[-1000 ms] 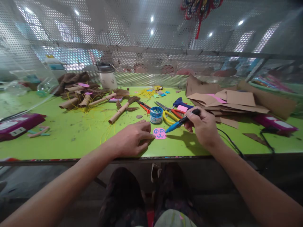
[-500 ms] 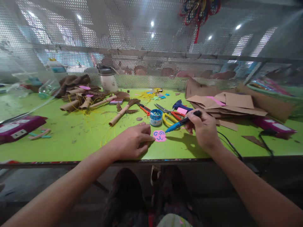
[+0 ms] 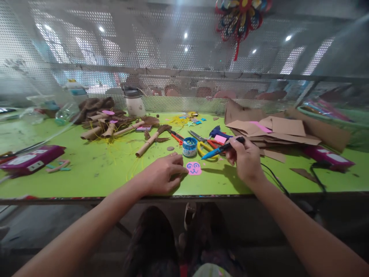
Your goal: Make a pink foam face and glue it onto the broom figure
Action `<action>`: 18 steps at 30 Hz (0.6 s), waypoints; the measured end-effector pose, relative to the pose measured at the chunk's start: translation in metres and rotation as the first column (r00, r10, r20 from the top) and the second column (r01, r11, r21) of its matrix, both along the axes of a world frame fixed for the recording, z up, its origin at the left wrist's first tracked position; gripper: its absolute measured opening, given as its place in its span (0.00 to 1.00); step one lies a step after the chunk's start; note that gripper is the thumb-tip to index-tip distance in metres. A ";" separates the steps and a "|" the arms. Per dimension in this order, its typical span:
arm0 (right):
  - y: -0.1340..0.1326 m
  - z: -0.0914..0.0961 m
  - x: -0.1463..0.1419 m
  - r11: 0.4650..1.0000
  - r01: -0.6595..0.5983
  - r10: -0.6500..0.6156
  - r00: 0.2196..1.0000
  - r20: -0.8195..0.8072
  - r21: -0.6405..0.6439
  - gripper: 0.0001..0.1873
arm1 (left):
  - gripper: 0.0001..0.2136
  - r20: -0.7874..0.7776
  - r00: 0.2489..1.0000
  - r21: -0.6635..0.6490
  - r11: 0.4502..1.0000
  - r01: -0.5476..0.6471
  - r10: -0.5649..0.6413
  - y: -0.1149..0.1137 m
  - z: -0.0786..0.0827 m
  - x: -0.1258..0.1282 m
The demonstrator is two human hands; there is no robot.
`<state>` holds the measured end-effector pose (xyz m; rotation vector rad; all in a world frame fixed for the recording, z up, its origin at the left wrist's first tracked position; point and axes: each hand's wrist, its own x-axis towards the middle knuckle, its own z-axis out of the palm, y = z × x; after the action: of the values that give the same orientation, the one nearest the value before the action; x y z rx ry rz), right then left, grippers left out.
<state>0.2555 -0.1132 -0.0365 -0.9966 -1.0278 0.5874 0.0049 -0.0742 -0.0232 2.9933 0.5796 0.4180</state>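
Observation:
A small pink paper piece lies flat on the green table, with a blue face drawn on it: two round eyes and a mouth. My left hand rests beside it, its index finger stretched onto the paper's left edge and the other fingers loosely bent. Between the fingers of my right hand is a blue marker with a black rear end. Its tip points left and hovers above and to the right of the paper, apart from it. Just behind the paper stands a small blue-smeared jar.
Scissors with yellow handles, orange-handled pliers and a blue glue gun lie behind the jar. Brown paper sheets are stacked at right. Paper rolls with yellow string and a jug are at left. Purple power strips flank both sides.
The marker tip has lifted slightly away from the pink paper's right edge. My left hand keeps its place on the paper. The camera view has tilted up a little.

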 end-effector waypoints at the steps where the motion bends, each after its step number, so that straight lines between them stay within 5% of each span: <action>1: 0.001 0.000 0.000 1.000 0.004 -0.004 1.000 -0.028 -0.007 0.14 | 0.13 0.001 1.000 -0.002 1.000 0.000 0.000 0.000 -0.001 0.000; 6: 0.008 0.002 0.006 0.999 0.000 -0.005 0.992 -0.123 -0.043 0.14 | 0.13 0.029 1.000 0.001 1.000 0.010 -0.010 0.002 -0.004 -0.002; 10: 0.016 0.022 0.008 1.000 0.008 -0.011 0.987 -0.163 -0.021 0.12 | 0.14 0.033 0.999 0.005 1.000 0.015 -0.015 0.002 -0.004 -0.002; 18: 0.051 0.053 -0.011 1.000 0.005 -0.004 0.984 0.177 -0.005 0.09 | 0.14 0.040 0.999 0.011 1.000 0.014 -0.014 0.003 -0.004 -0.003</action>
<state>0.2441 -0.0623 0.0169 -1.0698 -1.1815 0.5044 0.0020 -0.0714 -0.0268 2.9895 0.5542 0.4798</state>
